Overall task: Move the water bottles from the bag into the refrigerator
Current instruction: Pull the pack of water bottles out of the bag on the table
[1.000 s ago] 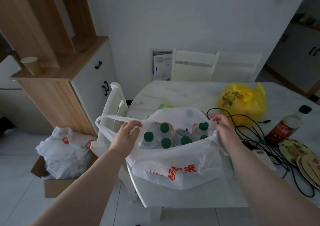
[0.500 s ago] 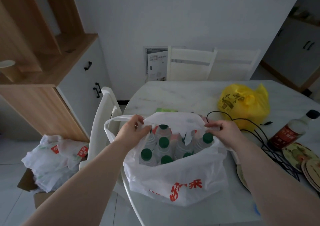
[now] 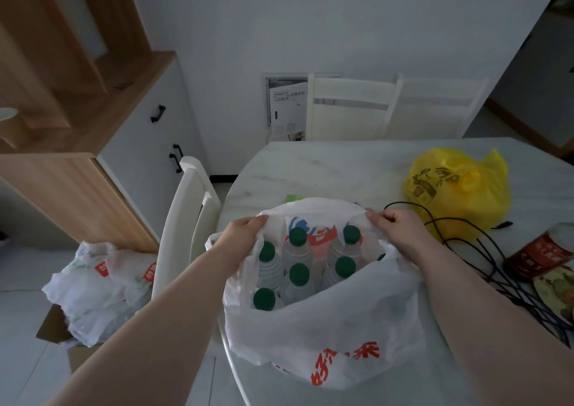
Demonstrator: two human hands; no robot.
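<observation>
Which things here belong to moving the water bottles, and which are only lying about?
Belong to the job:
white bag
water bottles
left hand and right hand, gripping its rim

Lying about:
yellow bag
sauce bottle
white chair

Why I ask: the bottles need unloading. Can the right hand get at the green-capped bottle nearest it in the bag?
Probably yes. The left hand and right hand hold the white bag open, and that bottle stands uncovered beside the right hand, which must first release the rim.
</observation>
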